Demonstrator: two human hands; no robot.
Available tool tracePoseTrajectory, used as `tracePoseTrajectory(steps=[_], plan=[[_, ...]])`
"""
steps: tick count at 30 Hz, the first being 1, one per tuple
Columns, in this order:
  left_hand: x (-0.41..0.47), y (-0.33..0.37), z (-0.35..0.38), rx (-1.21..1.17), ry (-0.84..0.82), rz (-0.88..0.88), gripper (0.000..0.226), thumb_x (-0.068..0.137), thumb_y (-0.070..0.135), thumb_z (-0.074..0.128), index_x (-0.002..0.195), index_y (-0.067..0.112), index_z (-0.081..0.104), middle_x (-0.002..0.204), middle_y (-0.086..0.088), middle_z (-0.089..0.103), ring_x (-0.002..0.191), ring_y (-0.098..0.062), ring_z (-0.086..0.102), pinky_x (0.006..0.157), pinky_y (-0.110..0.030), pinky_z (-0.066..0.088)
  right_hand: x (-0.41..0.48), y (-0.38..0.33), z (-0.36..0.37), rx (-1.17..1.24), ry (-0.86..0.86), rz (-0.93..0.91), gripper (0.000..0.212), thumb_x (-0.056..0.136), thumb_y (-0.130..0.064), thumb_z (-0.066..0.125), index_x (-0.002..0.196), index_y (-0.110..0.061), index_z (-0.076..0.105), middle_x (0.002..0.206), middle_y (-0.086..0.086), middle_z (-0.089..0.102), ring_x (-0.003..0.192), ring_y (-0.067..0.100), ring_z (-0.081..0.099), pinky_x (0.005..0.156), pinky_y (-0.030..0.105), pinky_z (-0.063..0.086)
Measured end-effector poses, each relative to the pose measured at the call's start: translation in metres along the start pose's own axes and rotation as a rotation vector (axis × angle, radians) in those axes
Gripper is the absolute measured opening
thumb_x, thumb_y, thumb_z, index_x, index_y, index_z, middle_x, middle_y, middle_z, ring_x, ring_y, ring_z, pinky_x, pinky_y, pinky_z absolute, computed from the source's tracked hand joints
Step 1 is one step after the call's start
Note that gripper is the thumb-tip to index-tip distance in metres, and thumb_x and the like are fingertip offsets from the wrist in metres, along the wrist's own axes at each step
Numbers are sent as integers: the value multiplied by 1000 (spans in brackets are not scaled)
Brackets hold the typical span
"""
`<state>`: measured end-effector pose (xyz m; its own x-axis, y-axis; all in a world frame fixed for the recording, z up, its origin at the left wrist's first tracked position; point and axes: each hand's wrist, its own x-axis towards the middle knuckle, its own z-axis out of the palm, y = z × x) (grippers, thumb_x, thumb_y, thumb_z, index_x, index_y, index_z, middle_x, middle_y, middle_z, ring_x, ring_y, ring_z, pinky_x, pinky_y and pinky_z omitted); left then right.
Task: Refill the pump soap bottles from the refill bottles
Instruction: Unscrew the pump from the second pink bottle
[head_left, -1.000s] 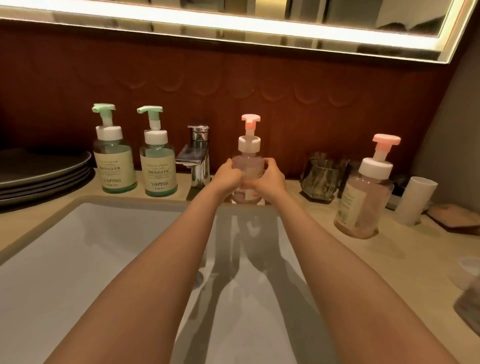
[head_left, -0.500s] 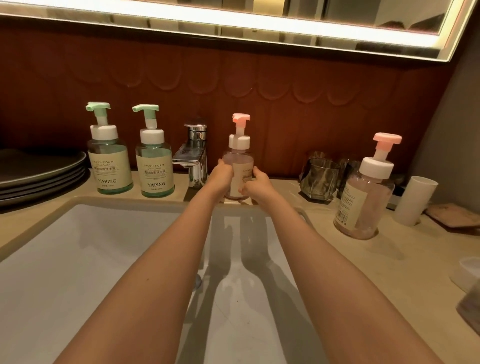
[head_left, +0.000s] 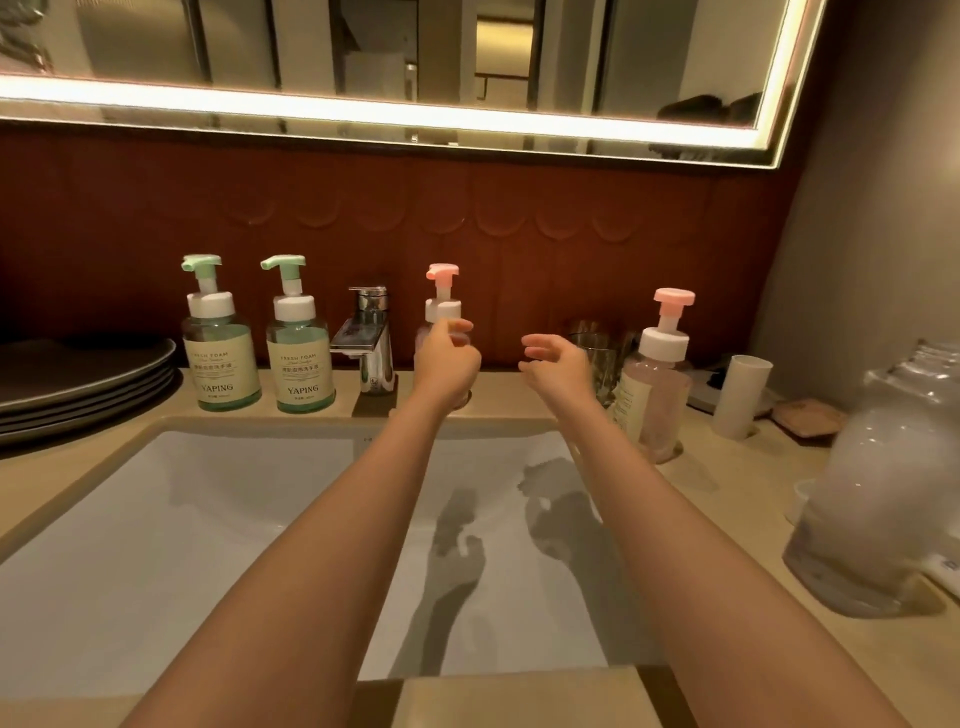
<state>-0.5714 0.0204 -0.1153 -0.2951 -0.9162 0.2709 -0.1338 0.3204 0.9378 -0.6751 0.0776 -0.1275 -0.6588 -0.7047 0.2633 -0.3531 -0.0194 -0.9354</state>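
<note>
The small pink pump bottle (head_left: 442, 306), held between both hands half a second ago, is now stood on the bench (head_left: 743, 499) just right of the tap (head_left: 371, 343). The right hand (head_left: 558, 364) has been drawn clear with its grip open and empty, while the left hand (head_left: 447, 364) is curled against the bottle, though whether it still grips cannot be told. That bottle is judged to be set back. "FRESH FOAM" and "YAPING" can be read on the two green pump bottles (head_left: 221, 364), and the pink labels are illegible.

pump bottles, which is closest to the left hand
The pink-topped bottle just right of the faucet, partly hidden behind the left hand. The other pink bottle stands farther right; both green bottles left of it.
</note>
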Motion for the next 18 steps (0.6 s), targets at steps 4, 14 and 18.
tracePoseTrajectory(steps=[4, 14, 18], plan=[[-22, 18, 29, -14, -128, 38, 39, 89, -4, 43, 124, 12, 48, 123, -7, 52, 99, -12, 47, 69, -17, 42, -28, 2, -41, -16, 343, -118, 20, 90, -2, 51, 87, -18, 63, 87, -4, 59, 91, 16, 59, 77, 26, 52], [-51, 21, 84, 153, -385, 139, 49, 89, 0, 47, 135, 12, 38, 133, -4, 48, 120, -20, 46, 98, -35, 43, -7, 28, -100, -247, 570, 14, 80, 77, -37, 71, 140, -16, 27, 144, 7, 35, 131, 26, 36, 107, 44, 32], [-50, 15, 88, 267, -464, 161, 58, 87, 0, 47, 141, 14, 31, 143, -6, 40, 129, -25, 40, 104, -42, 40, 3, 32, -97, -205, 358, 45, 78, 79, -41, 69, 142, -18, 27, 141, 5, 40, 129, 27, 39, 105, 48, 34]])
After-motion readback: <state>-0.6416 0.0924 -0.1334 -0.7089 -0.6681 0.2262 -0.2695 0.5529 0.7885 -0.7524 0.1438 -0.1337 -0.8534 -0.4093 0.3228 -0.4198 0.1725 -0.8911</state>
